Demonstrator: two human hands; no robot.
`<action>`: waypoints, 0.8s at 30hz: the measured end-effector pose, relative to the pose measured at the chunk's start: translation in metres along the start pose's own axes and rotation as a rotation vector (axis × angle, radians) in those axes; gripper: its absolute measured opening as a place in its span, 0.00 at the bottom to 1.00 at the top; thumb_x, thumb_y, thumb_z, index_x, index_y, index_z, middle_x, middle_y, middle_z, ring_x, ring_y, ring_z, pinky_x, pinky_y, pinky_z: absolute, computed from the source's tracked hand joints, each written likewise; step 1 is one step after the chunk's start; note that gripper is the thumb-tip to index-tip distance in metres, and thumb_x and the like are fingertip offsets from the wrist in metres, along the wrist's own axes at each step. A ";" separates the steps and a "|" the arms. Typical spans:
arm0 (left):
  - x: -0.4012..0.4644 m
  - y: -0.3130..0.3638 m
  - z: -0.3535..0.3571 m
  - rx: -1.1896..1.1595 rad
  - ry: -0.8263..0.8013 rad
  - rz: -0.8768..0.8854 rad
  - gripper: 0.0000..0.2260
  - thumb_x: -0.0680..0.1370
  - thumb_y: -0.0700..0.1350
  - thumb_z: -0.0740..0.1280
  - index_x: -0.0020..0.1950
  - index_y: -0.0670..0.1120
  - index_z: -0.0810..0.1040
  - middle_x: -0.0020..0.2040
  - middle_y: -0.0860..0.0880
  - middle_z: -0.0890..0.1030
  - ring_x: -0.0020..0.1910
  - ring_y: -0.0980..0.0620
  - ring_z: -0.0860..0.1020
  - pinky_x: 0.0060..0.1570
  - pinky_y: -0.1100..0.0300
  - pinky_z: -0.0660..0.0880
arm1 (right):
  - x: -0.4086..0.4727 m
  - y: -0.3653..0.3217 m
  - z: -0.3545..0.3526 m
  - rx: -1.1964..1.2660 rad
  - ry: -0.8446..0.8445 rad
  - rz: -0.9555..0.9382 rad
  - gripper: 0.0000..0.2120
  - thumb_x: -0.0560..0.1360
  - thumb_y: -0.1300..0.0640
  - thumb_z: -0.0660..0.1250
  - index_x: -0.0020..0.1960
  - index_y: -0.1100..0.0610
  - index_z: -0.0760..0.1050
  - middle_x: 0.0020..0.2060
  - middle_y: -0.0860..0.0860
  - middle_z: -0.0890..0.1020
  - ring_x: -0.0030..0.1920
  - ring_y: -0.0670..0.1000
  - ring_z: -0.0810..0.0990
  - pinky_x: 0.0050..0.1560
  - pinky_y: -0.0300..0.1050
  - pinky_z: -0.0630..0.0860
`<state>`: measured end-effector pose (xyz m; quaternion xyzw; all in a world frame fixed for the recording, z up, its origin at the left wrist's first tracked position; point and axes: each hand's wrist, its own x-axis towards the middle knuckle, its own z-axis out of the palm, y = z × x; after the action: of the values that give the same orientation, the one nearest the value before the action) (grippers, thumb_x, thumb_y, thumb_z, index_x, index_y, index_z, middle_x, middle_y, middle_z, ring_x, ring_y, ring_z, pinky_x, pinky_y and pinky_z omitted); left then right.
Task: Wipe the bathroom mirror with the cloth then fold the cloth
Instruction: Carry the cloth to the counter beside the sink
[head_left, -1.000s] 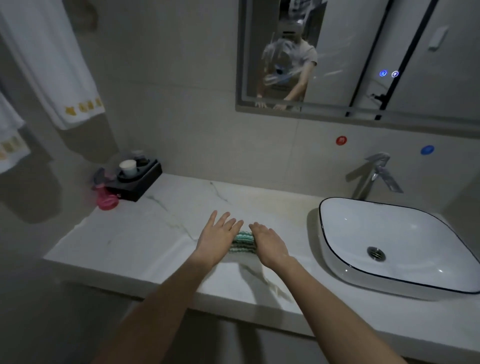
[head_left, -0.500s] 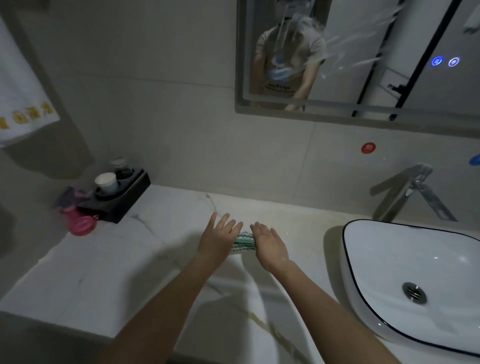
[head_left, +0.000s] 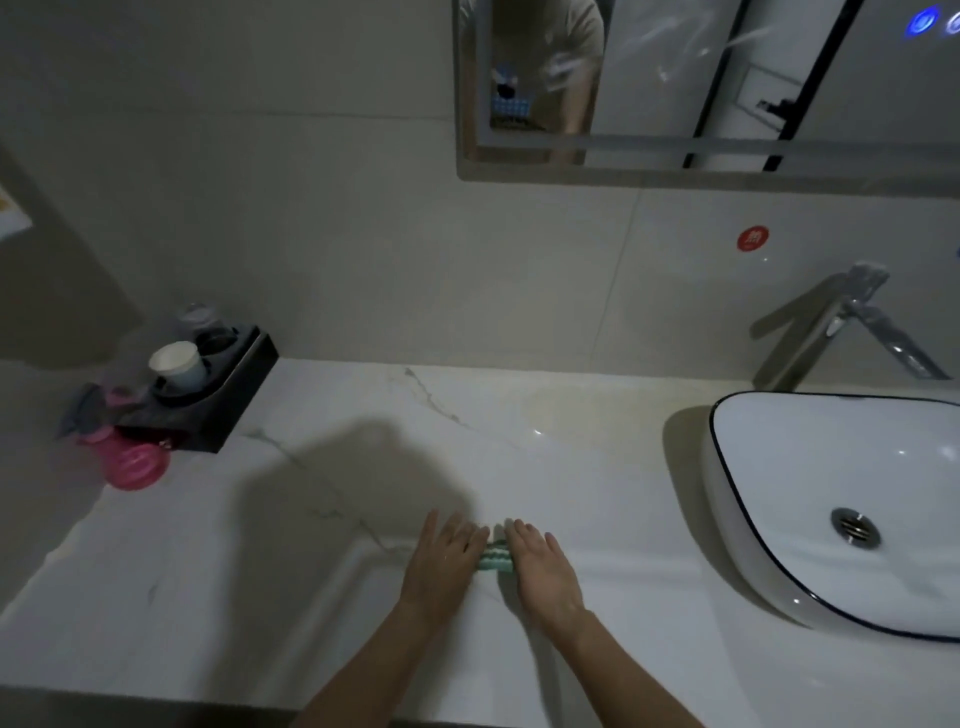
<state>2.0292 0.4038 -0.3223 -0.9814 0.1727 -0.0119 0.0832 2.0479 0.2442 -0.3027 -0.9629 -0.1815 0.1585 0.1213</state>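
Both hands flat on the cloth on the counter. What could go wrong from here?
1. Most of the green cloth is hidden under the left hand and right hand, so whether the fold is neat can't be checked; it may spring open when they lift.
2. The mirror shows pale streaks, so the wipe may be left incomplete.
3. The counter looks smooth and glossy, so the small folded cloth might slide under pressing.

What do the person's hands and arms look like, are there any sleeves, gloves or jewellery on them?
Both forearms are bare up to the frame edge, with no sleeve showing. The left hand and right hand are ungloved, and no ring, watch or bracelet is visible. In the mirror reflection, the person seems to wear a short-sleeved top.
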 end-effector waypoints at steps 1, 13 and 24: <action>-0.007 0.004 0.003 -0.018 -0.015 0.004 0.16 0.68 0.42 0.58 0.45 0.47 0.85 0.41 0.49 0.84 0.43 0.48 0.83 0.58 0.46 0.64 | -0.006 -0.001 0.006 0.008 0.008 0.007 0.26 0.80 0.64 0.48 0.77 0.56 0.48 0.77 0.52 0.51 0.76 0.48 0.50 0.74 0.42 0.42; -0.078 0.034 0.043 -0.186 -0.244 0.023 0.28 0.55 0.53 0.79 0.54 0.51 0.84 0.56 0.50 0.82 0.50 0.50 0.82 0.45 0.50 0.79 | -0.072 -0.011 0.065 -0.078 -0.091 0.106 0.26 0.60 0.54 0.61 0.55 0.57 0.82 0.60 0.50 0.78 0.57 0.49 0.81 0.54 0.47 0.77; -0.102 -0.009 0.021 -0.225 -0.064 -0.134 0.24 0.69 0.53 0.63 0.64 0.48 0.67 0.58 0.44 0.81 0.53 0.44 0.81 0.58 0.46 0.61 | -0.056 -0.025 0.051 0.019 0.019 0.018 0.34 0.79 0.46 0.57 0.78 0.52 0.44 0.77 0.51 0.42 0.77 0.50 0.41 0.69 0.46 0.31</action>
<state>1.9374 0.4506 -0.3414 -0.9937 0.1045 0.0336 -0.0231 1.9732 0.2536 -0.3275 -0.9649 -0.1699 0.1520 0.1306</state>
